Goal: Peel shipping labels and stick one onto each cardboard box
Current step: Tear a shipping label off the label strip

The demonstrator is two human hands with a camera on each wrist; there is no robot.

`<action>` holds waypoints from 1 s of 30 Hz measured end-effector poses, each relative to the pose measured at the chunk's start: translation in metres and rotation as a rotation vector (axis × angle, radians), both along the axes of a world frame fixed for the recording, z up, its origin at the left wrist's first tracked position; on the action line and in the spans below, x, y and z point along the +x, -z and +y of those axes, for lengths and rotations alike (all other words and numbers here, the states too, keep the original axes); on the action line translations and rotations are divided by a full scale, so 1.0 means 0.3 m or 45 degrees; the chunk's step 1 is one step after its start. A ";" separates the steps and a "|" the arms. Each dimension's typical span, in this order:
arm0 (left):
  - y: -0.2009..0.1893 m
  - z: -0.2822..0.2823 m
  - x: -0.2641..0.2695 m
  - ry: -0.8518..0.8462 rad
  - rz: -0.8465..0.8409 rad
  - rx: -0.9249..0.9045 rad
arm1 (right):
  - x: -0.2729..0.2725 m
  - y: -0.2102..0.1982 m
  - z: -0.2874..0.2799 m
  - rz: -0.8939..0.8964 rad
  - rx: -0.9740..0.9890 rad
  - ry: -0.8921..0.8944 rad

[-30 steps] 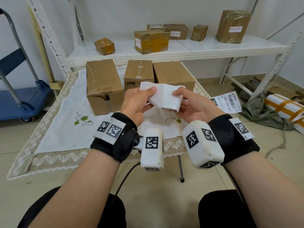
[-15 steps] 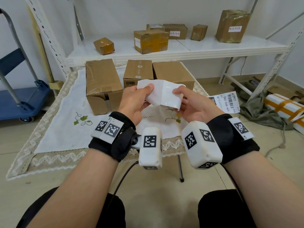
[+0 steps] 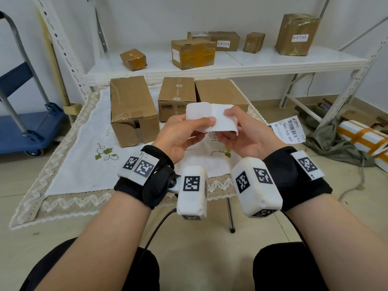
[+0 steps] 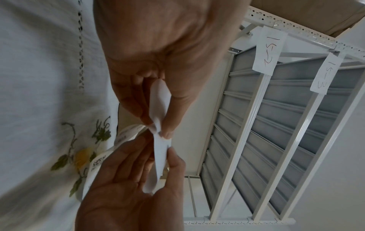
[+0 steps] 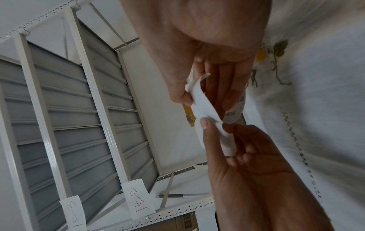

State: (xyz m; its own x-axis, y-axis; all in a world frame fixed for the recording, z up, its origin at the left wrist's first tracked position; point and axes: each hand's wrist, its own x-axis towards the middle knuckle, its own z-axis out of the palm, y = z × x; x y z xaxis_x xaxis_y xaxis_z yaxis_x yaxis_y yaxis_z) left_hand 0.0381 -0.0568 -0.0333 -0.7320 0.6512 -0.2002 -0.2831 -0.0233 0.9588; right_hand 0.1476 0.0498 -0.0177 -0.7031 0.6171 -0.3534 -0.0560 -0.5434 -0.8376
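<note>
Above the table's middle, both hands hold a white label sheet (image 3: 212, 117), blank side up and creased down its middle. My left hand (image 3: 206, 124) pinches its left half between thumb and fingers, and my right hand (image 3: 225, 122) pinches its right half. The left wrist view shows the sheet (image 4: 160, 109) edge-on in my left hand (image 4: 158, 125), and the right wrist view shows it (image 5: 201, 100) in my right hand (image 5: 205, 103). Printed labels (image 3: 289, 131) trail to the right. Three cardboard boxes stand beyond the hands: a tall one (image 3: 132, 108), a middle one (image 3: 177, 95) and a right one (image 3: 220, 93).
The boxes stand on a small table with a white embroidered cloth (image 3: 79, 160). Behind it a white shelf (image 3: 231, 64) carries several taped boxes. A blue cart (image 3: 27, 127) is parked at the left. Green cloth (image 3: 327, 141) and a white taped parcel (image 3: 361, 137) lie on the floor at the right.
My left thumb has slid right along the sheet towards the right hand. The sheet now bends at a crease in its middle. The boxes have not moved.
</note>
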 end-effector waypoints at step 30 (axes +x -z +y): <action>0.015 0.002 -0.025 -0.062 0.045 -0.011 | -0.016 0.027 0.012 -0.014 0.174 -0.141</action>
State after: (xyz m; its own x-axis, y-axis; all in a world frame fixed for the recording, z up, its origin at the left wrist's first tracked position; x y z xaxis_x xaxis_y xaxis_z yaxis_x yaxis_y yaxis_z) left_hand 0.0307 -0.0561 -0.0377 -0.7697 0.6129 -0.1789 -0.2476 -0.0284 0.9684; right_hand 0.1429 0.0535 -0.0258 -0.7659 0.5791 -0.2794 0.0075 -0.4265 -0.9044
